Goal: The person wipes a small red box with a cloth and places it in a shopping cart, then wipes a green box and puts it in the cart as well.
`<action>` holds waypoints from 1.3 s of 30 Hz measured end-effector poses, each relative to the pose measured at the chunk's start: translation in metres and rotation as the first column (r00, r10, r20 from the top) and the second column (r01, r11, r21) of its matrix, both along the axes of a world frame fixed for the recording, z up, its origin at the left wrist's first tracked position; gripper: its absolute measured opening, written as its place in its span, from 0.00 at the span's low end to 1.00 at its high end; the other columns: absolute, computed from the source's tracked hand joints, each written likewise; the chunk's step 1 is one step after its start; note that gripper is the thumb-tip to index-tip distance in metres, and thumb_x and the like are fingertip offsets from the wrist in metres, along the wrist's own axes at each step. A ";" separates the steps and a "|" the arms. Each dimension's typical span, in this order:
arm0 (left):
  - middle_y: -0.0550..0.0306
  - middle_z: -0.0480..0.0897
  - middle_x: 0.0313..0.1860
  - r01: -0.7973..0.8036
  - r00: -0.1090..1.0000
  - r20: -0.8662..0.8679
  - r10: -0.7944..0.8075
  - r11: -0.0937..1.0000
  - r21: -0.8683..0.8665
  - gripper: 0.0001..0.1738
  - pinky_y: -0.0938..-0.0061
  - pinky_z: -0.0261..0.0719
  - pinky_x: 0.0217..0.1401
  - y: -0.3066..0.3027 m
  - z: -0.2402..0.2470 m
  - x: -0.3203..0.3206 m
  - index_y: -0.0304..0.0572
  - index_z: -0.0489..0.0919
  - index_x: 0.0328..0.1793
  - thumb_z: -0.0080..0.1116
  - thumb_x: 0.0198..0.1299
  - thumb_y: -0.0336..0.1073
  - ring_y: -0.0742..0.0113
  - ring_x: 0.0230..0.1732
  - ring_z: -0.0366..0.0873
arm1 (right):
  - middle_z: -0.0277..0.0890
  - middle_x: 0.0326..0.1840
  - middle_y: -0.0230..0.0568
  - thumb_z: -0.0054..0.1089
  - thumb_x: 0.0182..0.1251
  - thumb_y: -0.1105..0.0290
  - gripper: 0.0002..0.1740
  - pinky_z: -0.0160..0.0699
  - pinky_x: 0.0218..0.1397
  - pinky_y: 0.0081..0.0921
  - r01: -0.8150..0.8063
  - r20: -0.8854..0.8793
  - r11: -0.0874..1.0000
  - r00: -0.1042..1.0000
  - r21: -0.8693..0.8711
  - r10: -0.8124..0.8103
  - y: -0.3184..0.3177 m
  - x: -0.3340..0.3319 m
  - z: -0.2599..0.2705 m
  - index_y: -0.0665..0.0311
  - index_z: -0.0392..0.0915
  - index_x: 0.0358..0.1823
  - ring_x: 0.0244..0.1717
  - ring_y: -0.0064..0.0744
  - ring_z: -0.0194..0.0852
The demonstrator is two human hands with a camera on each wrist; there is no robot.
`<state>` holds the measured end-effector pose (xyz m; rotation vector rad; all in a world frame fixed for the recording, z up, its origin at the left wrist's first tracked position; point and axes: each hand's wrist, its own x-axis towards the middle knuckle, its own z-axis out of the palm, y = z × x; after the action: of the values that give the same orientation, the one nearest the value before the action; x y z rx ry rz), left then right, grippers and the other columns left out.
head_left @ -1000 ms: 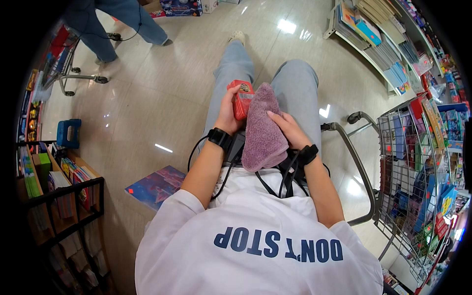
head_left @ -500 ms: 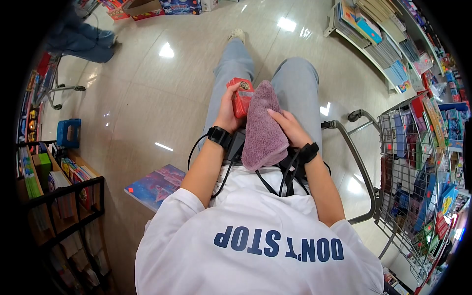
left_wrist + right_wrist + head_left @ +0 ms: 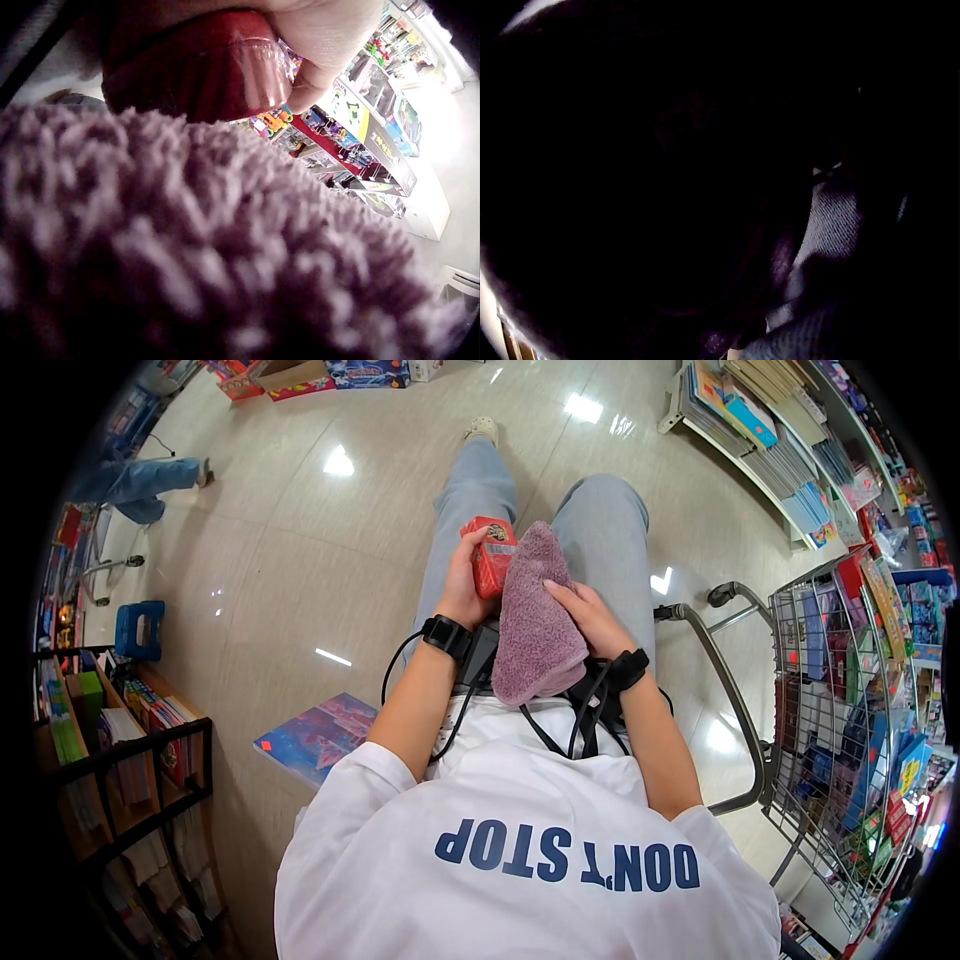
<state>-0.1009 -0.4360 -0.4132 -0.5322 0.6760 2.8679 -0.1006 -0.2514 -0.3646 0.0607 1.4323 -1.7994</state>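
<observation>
My left hand (image 3: 461, 586) holds a small red box (image 3: 494, 565) in shiny wrapping, with a barcode and a dark round print on its upper part. In the left wrist view the thumb and palm lie against the red box (image 3: 202, 67). A fluffy purple towel (image 3: 535, 625), folded into a rough triangle, is gripped by my right hand (image 3: 590, 620), thumb on top and the other fingers hidden beneath. The towel's left edge overlaps the box in the head view. Purple pile from the towel (image 3: 210, 232) fills the lower left wrist view. The right wrist view is mostly dark.
A wire shopping cart (image 3: 835, 700) full of packaged goods stands at my right. At lower left is a black-framed rack (image 3: 150, 750) of books, with a blue case (image 3: 140, 630) behind it. A colourful printed sheet (image 3: 318, 738) lies by my left elbow. Another person's legs (image 3: 150, 485) show at upper left.
The towel and box have shifted very slightly away from my body, both still held. The other person and a wheeled cart at upper left have moved farther left.
</observation>
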 end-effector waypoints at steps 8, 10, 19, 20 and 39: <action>0.49 0.80 0.45 -0.042 0.999 -0.015 0.042 0.998 -0.037 0.21 0.60 0.76 0.53 0.002 0.009 0.003 0.41 0.72 0.50 0.50 0.60 0.49 0.56 0.46 0.79 | 0.76 0.48 0.41 0.57 0.66 0.57 0.28 0.73 0.49 0.21 0.045 -0.042 0.999 0.998 0.018 -0.044 0.000 0.000 0.000 0.75 0.68 0.57 0.44 0.25 0.76; 0.47 0.79 0.48 -0.034 0.997 -0.063 0.035 0.999 0.012 0.23 0.60 0.75 0.54 0.001 0.011 0.005 0.40 0.72 0.53 0.50 0.60 0.49 0.56 0.49 0.79 | 0.76 0.47 0.42 0.58 0.65 0.58 0.28 0.73 0.49 0.21 0.112 -0.133 0.991 0.986 0.080 -0.100 0.000 0.002 0.005 0.75 0.69 0.56 0.44 0.25 0.76; 0.47 0.78 0.54 0.108 0.985 -0.133 -0.112 0.993 -0.037 0.29 0.63 0.76 0.57 -0.003 -0.003 0.005 0.37 0.69 0.61 0.47 0.64 0.53 0.58 0.53 0.78 | 0.76 0.46 0.40 0.61 0.62 0.55 0.30 0.72 0.47 0.20 0.271 -0.087 0.963 0.959 0.010 -0.269 0.007 0.000 0.007 0.74 0.70 0.54 0.43 0.25 0.75; 0.47 0.78 0.54 0.115 0.985 -0.122 -0.122 0.992 -0.057 0.29 0.63 0.76 0.56 -0.003 -0.002 0.006 0.37 0.69 0.61 0.47 0.64 0.54 0.58 0.52 0.78 | 0.76 0.45 0.40 0.60 0.62 0.54 0.30 0.72 0.47 0.20 0.267 -0.102 0.962 0.960 0.052 -0.260 0.009 -0.001 0.007 0.74 0.70 0.54 0.43 0.25 0.75; 0.53 0.72 0.62 0.263 0.935 -0.157 -0.319 0.918 -0.296 0.31 0.66 0.75 0.60 -0.005 -0.036 0.009 0.42 0.60 0.70 0.44 0.68 0.52 0.64 0.59 0.74 | 0.74 0.51 0.42 0.61 0.62 0.56 0.32 0.71 0.54 0.21 0.149 -0.091 0.989 0.985 -0.014 -0.150 0.016 0.003 0.014 0.73 0.67 0.59 0.50 0.27 0.73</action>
<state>-0.0922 -0.4408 -0.4497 -0.1484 1.0918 2.5796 -0.0972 -0.2354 -0.3508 0.0851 1.5200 -1.9516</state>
